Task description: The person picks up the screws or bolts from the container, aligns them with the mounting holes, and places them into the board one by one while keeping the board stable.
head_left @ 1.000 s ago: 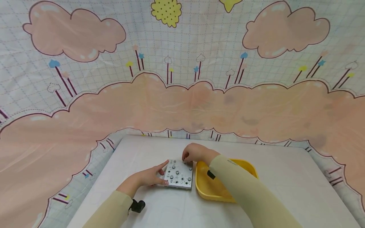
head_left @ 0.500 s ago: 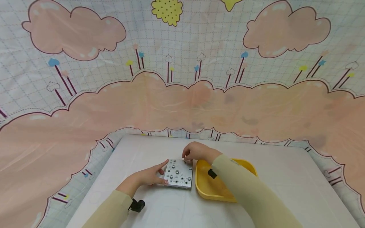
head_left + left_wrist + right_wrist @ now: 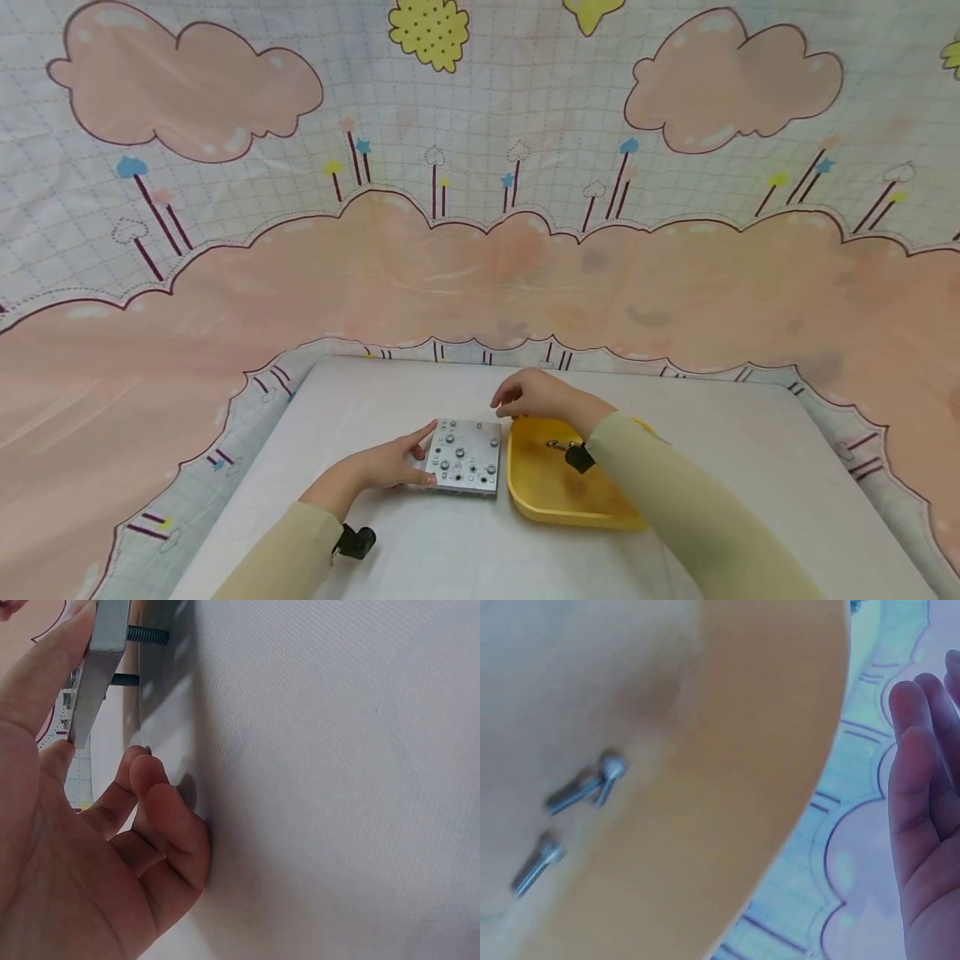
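My left hand (image 3: 384, 465) holds a square silver metal plate (image 3: 468, 442) by its left side, thumb and forefinger spread along the edge. Several socket-head bolts (image 3: 460, 452) and small holes dot the plate's top. In the left wrist view two threaded bolt ends (image 3: 146, 634) stick out beneath it, and the other fingers curl loosely below. My right hand (image 3: 546, 395) is over the far left rim of a yellow tray (image 3: 573, 517), its fingers lightly bent with nothing between them. Inside the tray lie a few loose bolts (image 3: 534, 866), clearest in the right wrist view.
A white table (image 3: 420, 542) carries the plate and the tray, which stand side by side with a narrow gap. A patterned curtain (image 3: 480, 275) hangs behind the table and around its sides. Dark wrist cameras (image 3: 354, 542) sit at both cuffs.
The right hand has lifted off the plate's far right corner and moved right over the tray, leaving a bolt head in view there. The left hand keeps its hold on the plate.
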The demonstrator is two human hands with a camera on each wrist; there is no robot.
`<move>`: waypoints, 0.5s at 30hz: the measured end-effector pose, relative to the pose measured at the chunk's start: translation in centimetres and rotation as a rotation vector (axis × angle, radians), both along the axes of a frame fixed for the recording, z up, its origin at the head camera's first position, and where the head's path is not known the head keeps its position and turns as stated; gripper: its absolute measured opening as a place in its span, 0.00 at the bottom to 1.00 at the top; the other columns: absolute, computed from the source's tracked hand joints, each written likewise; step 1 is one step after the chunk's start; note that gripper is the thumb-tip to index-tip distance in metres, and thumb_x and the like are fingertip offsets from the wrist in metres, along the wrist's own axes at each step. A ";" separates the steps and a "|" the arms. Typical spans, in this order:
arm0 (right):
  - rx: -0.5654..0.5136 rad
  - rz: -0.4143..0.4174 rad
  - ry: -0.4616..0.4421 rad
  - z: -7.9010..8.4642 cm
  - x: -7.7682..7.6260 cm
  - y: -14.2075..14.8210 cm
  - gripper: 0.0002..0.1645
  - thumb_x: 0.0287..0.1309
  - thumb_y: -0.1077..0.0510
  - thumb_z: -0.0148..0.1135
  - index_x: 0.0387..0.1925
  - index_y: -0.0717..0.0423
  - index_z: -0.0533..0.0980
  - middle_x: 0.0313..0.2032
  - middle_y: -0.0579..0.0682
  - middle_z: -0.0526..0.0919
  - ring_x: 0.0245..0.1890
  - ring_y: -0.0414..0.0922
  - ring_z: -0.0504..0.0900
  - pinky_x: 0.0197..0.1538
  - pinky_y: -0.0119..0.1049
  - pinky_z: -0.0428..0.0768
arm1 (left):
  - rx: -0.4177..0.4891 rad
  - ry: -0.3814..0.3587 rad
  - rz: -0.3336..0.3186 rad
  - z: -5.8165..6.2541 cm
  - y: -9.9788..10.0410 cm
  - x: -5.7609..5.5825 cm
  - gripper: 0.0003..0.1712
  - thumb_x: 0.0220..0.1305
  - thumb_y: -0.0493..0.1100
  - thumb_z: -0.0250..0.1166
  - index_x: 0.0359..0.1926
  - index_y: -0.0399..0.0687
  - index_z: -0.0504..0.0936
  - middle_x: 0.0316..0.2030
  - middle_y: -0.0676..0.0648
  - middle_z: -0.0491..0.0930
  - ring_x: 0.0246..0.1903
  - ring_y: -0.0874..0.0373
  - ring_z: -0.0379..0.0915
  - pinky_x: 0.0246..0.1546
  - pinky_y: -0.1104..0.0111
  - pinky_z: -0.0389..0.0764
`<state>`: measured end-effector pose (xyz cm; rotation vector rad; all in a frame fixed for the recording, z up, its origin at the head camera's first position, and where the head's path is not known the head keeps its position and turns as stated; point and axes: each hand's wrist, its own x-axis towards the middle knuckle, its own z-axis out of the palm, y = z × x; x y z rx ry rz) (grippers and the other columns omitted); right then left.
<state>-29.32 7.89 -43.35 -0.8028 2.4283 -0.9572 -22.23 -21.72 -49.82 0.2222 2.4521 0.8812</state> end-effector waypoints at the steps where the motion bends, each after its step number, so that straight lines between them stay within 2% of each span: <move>1: -0.002 -0.005 0.003 0.0 0.1 0.5 0.06 0.62 0.57 0.68 0.41 0.49 0.86 0.33 0.45 0.85 0.36 0.52 0.84 0.39 0.37 0.80 | -0.001 0.001 0.001 -0.1 0.0 0.0 0.61 0.49 0.60 0.77 0.78 0.68 0.50 0.49 0.52 0.69 0.26 0.56 0.65 0.33 0.63 0.67; 4: -0.003 -0.016 -0.002 -0.1 0.6 1.9 0.06 0.62 0.57 0.67 0.41 0.49 0.86 0.34 0.50 0.86 0.36 0.55 0.84 0.38 0.37 0.80 | -0.003 0.002 0.003 -0.2 -0.1 0.0 0.61 0.49 0.60 0.77 0.78 0.68 0.50 0.49 0.52 0.69 0.26 0.56 0.65 0.33 0.63 0.67; 11: 0.012 -0.054 -0.024 -1.1 1.7 5.7 0.09 0.61 0.58 0.68 0.42 0.55 0.86 0.35 0.51 0.87 0.33 0.48 0.83 0.39 0.36 0.81 | 0.022 0.004 0.003 -0.4 -0.2 -0.1 0.60 0.50 0.57 0.77 0.78 0.67 0.51 0.49 0.51 0.68 0.25 0.55 0.65 0.31 0.64 0.68; 15: 0.033 -0.086 -0.041 -1.6 2.5 7.8 0.10 0.62 0.59 0.68 0.42 0.59 0.85 0.35 0.52 0.87 0.33 0.50 0.83 0.39 0.39 0.82 | 0.046 -0.006 0.006 -0.4 -0.1 -0.1 0.60 0.50 0.56 0.77 0.78 0.67 0.51 0.49 0.50 0.68 0.24 0.56 0.63 0.30 0.64 0.68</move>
